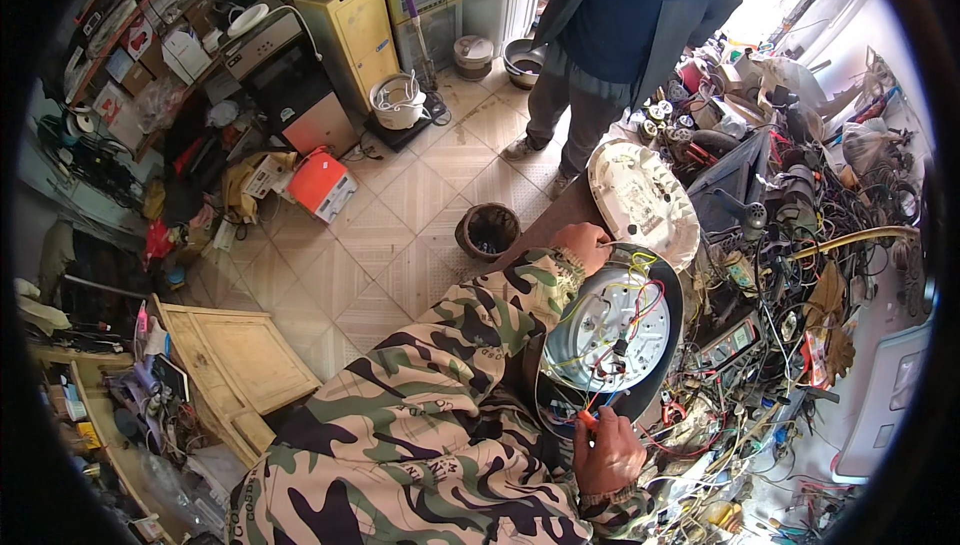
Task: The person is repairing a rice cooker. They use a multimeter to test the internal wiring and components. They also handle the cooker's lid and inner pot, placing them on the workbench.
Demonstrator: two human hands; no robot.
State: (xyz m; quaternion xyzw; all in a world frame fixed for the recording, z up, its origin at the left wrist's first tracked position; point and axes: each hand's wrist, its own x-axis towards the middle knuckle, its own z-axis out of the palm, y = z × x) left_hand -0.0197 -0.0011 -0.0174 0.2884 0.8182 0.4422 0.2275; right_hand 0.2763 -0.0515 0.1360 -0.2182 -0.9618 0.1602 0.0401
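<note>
Orange-handled tool [588,419] is being pinched in right grip [608,453]; appliance rim [676,320] is being touched by left grip [583,248], closure unclear. Cover [643,197] beside left: apparently off; wiring [620,347] beyond right: unenclosed.

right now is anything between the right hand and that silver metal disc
Yes: the orange-handled tool in the right hand, and some coloured wires at the lower edge of the silver metal disc, lie between them.
</note>
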